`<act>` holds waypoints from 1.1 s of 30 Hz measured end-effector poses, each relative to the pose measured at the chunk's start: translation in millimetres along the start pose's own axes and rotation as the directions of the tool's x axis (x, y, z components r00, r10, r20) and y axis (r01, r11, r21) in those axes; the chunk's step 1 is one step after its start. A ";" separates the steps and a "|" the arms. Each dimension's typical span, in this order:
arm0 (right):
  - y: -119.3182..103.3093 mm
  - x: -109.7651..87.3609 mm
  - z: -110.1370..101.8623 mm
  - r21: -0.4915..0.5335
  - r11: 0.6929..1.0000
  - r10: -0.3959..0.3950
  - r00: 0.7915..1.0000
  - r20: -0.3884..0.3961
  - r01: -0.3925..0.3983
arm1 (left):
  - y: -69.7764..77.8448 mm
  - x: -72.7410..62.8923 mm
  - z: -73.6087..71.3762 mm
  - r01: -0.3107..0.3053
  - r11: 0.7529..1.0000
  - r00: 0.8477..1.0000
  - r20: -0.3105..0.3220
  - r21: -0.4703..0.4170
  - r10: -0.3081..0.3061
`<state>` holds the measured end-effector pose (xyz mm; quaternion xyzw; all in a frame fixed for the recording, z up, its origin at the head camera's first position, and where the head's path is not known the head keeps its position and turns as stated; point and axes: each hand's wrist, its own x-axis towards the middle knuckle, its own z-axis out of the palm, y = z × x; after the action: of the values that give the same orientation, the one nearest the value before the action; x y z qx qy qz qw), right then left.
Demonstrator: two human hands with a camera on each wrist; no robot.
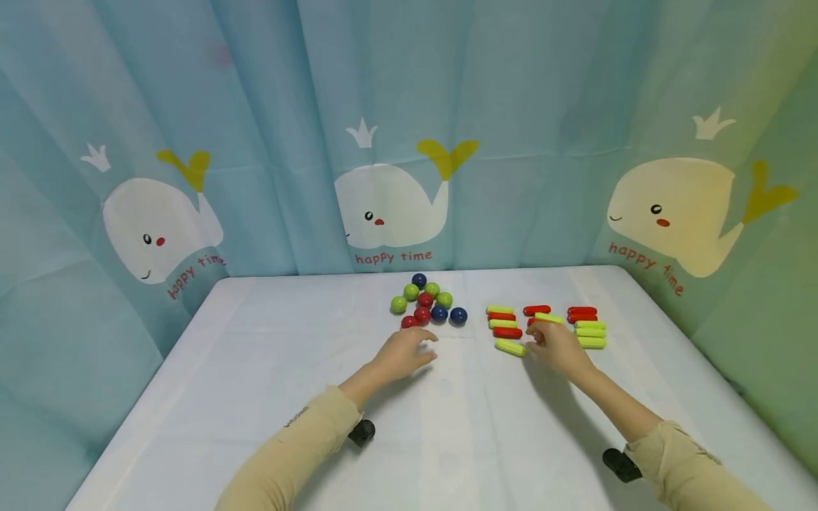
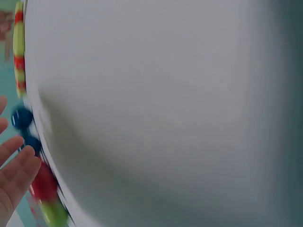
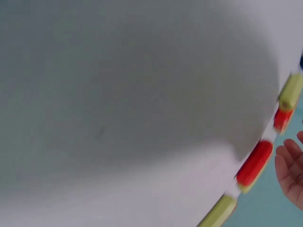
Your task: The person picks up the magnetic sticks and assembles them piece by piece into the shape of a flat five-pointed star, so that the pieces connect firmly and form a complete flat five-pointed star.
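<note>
On the white table, my left hand hovers with spread, relaxed fingers just in front of a cluster of glossy balls. The cluster has red balls, green balls and dark blue balls. In the left wrist view, the left hand's fingers hold nothing. My right hand is over the middle of several short, rounded sticks, its fingers loosely bent. Nearest it are a yellow-green stick and another yellow stick partly behind the hand. The right wrist view shows loose fingers gripping nothing.
Left of the right hand is a column of red and yellow sticks; to its right are red sticks above yellow-green sticks. A blue whale-print curtain hangs behind the table.
</note>
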<state>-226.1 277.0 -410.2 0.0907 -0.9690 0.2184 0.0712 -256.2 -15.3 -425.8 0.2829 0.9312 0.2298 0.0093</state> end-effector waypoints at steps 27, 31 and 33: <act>43.2 -12.9 -35.0 0.079 0.997 0.023 0.987 -0.158 -0.011 | 99.1 84.8 56.2 -0.368 0.857 0.929 0.193 0.360 0.317; 38.9 -9.5 -33.3 0.073 0.997 0.007 0.987 -0.160 0.004 | 100.8 77.7 54.9 -0.390 0.808 0.920 0.227 0.443 0.319; 35.9 -8.6 -32.8 0.078 0.997 0.012 0.988 -0.154 0.000 | 100.5 73.9 53.3 -0.416 0.778 0.909 0.248 0.472 0.335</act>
<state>-222.0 324.4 -397.1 0.0736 -0.9516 0.2625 0.1416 -258.0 120.3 -421.6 0.4716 0.8792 -0.0521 -0.0426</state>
